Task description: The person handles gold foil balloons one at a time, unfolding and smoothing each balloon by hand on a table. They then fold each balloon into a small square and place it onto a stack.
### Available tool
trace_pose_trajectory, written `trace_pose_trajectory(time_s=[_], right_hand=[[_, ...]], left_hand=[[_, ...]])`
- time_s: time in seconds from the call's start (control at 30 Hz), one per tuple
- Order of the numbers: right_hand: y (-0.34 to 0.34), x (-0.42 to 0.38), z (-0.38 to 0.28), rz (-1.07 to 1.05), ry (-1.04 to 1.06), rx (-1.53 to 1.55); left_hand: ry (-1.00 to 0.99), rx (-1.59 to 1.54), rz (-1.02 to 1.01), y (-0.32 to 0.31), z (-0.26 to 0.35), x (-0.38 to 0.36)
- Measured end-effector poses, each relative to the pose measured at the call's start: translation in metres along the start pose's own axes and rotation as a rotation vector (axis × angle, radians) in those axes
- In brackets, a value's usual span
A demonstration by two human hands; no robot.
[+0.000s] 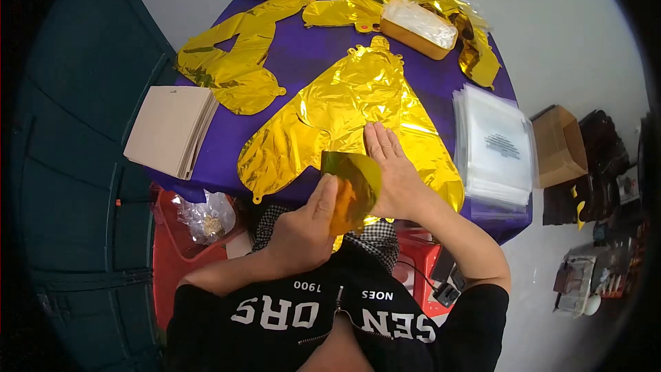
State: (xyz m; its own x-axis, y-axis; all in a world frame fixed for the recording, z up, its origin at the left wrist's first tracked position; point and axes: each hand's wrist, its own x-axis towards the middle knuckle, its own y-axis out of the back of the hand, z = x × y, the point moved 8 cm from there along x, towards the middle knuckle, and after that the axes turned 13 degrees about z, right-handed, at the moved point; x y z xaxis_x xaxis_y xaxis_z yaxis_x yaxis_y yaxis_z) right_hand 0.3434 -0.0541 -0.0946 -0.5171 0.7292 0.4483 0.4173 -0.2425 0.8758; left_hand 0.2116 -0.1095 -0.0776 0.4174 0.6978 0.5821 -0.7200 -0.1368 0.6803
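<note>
A large flat gold foil sheet (368,93) lies on the purple tablecloth in front of the body, with creases and small tabs along its edges. My left hand (306,231) is closed on a curled, shiny gold foil piece (352,189) at the near side of the sheet, thumb on top. Just right of that curled piece, my right hand (394,172) lies on the large sheet with its fingers stretched out and pressed flat. Part of the right hand's near side is hidden behind the curled foil.
A stack of beige cards (169,129) is at the left, clear plastic sleeves (494,148) at the right. More gold foil shapes (237,52) and a yellow tray (420,27) with clear plastic lie at the back. A red container (182,227) stands below left, a cardboard box (559,145) right.
</note>
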Motion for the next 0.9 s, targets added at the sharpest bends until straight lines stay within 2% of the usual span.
trace_pose_trajectory(time_s=[0.1,0.2,0.3,0.33,0.53,0.9], right_hand=[[-0.002,-0.004,0.005,0.016,0.022,0.038],[-0.016,-0.010,0.014,0.025,0.061,0.003],[-0.005,-0.007,0.007,0.021,0.023,0.060],[-0.005,-0.005,0.006,0.007,0.014,0.047],[-0.007,-0.004,0.009,-0.041,-0.015,0.012],[-0.005,-0.001,0.005,-0.060,-0.016,0.020]], left_hand=[[0.029,0.018,-0.183,0.001,0.013,0.013],[-0.027,-0.261,-0.081,0.019,0.015,0.020],[-0.101,-0.244,0.112,0.029,-0.014,0.019],[0.028,-0.272,0.065,0.025,-0.027,0.020],[-0.189,0.001,-0.141,-0.001,-0.019,0.023],[-0.201,0.134,-0.144,-0.015,-0.019,0.019]])
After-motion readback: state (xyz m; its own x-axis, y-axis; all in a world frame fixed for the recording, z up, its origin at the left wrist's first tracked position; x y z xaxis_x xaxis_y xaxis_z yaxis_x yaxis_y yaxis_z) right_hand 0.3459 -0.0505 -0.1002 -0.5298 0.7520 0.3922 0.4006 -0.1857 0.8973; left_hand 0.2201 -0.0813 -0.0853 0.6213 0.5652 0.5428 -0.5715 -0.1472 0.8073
